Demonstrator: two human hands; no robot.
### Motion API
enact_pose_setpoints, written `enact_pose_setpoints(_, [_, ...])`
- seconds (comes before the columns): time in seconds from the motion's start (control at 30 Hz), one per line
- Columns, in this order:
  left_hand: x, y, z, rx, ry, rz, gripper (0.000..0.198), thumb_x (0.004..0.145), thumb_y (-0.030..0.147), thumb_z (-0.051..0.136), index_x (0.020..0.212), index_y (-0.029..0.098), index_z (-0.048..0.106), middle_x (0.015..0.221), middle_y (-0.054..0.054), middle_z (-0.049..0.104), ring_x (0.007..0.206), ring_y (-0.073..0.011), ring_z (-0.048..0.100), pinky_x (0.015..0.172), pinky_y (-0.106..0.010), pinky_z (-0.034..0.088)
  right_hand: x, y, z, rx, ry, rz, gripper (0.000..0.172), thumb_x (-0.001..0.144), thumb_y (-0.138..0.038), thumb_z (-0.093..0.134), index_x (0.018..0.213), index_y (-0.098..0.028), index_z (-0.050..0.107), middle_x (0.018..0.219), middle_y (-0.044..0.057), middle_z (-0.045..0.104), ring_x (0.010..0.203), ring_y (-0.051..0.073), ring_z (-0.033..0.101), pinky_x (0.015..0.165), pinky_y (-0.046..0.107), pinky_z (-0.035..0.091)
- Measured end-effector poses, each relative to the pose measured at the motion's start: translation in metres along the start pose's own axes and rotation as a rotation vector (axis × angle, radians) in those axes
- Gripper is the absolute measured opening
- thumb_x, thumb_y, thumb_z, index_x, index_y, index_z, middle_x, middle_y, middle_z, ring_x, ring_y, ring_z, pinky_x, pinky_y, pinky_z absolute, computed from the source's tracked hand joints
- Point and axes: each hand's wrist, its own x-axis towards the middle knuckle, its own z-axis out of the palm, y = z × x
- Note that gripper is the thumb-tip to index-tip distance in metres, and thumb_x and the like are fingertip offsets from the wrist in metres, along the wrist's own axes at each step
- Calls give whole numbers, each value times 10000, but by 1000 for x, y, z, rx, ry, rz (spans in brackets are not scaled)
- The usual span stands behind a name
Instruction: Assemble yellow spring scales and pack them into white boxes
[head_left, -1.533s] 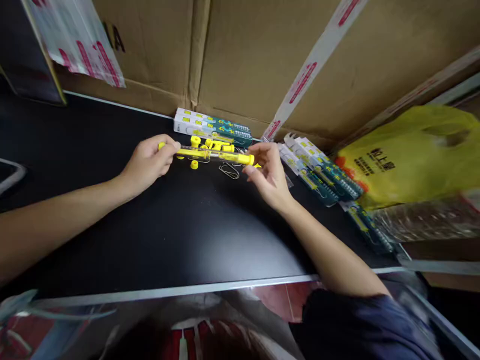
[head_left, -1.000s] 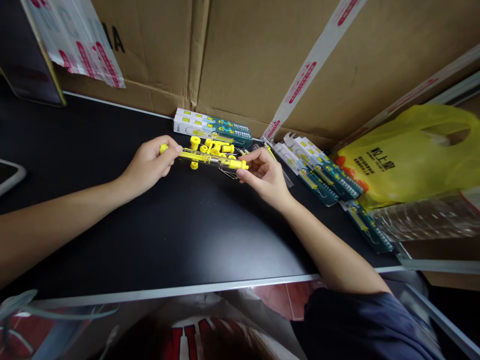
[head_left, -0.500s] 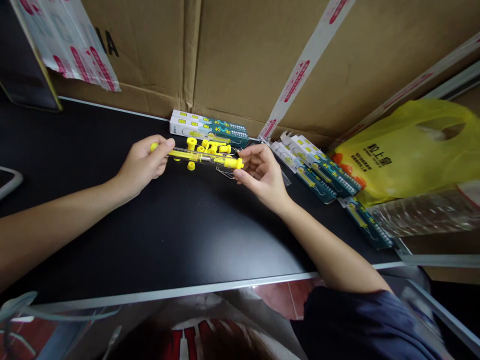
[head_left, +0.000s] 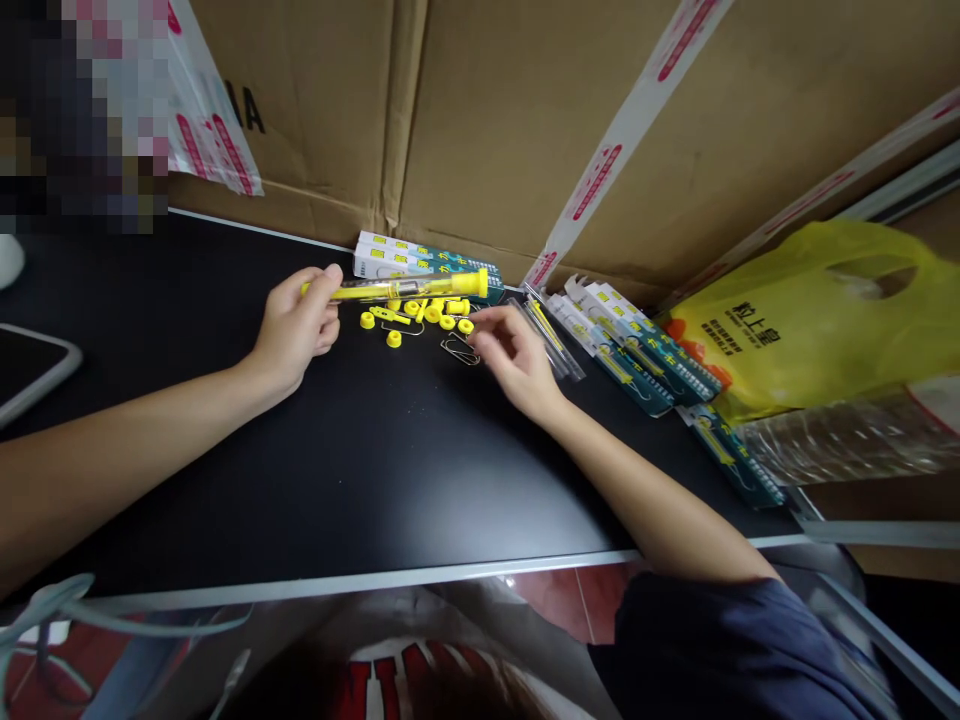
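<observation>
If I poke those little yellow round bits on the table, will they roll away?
Probably. The yellow bits look round like small spools, so ones lying sideways may roll on the smooth black table. They seem tiny plastic, so likely light and easily scattered.

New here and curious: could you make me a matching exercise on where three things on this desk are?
Things: 1 clear plastic tube with yellow ends; 2 crinkled yellow plastic bag; 3 thin bent wire clip.
Places: A on the black table beside the right hand; B far right; C gripped by the left hand.
Pairs: 1-C, 2-B, 3-A.
</observation>
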Motion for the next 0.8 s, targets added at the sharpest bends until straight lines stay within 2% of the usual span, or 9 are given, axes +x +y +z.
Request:
enact_pose_setpoints(0.1, [1,0,0,-24,40,-24,321,892,343,601,697,214,380,515,100,266,344,-26,237,370,-219,86,11,-1,12,-303,-190,-123,204,929,-255,594,1121,-192,624,930,70,641,860,208,615,790,362,512])
enact_pose_setpoints(0.2, [1,1,0,-9,45,-21,332,862,358,622,695,217,372,513,99,274,350,-28,247,364,-211,97,27,-10,28,-483,-345,-173,246,921,-220,612,1160,-172,644,1049,121,660,1004,263,611,905,417,501])
enact_pose_setpoints(0.27, [1,1,-1,-4,43,-21,331,853,356,628,692,217,375,504,102,269,349,-28,247,359,-205,110,39,-15,41,-557,-392,-171,246,926,-217,612,1160,-152,656,1082,138,659,1025,274,605,916,419,494])
enact_pose_setpoints(0.4, [1,0,-2,-5,33,-14,318,866,327,616,680,211,386,495,102,275,344,-27,255,356,-195,127,54,-17,56,-551,-408,-161,138,919,-153,601,1026,-150,688,946,96,666,946,238,605,892,380,484])
enact_pose_setpoints(0.5, [1,-2,-1,1,19,2,333,880,306,598,663,210,365,495,104,259,345,-26,253,356,-186,130,50,-14,49,-423,-358,-119,57,889,-163,638,931,-164,676,826,47,639,823,194,589,822,349,483])
enact_pose_setpoints(0.57, [1,-3,-1,8,8,12,337,886,298,585,658,211,354,496,104,256,347,-28,256,356,-183,137,39,-12,36,-277,-274,-15,59,870,-207,661,917,-172,656,770,17,616,728,162,568,726,320,478])
enact_pose_setpoints(0.67, [0,-4,0,40,0,19,303,885,285,575,664,213,382,503,100,270,355,-34,270,357,-187,152,19,-12,10,57,-71,157,219,833,-358,718,874,-191,582,825,13,637,686,125,567,618,272,472])
enact_pose_setpoints(0.8, [-1,-8,-3,147,-33,80,249,883,289,581,684,207,456,505,86,295,386,-51,289,372,-202,192,0,-17,-16,336,86,294,358,777,-456,790,918,-214,566,796,-7,613,687,113,584,564,242,494])
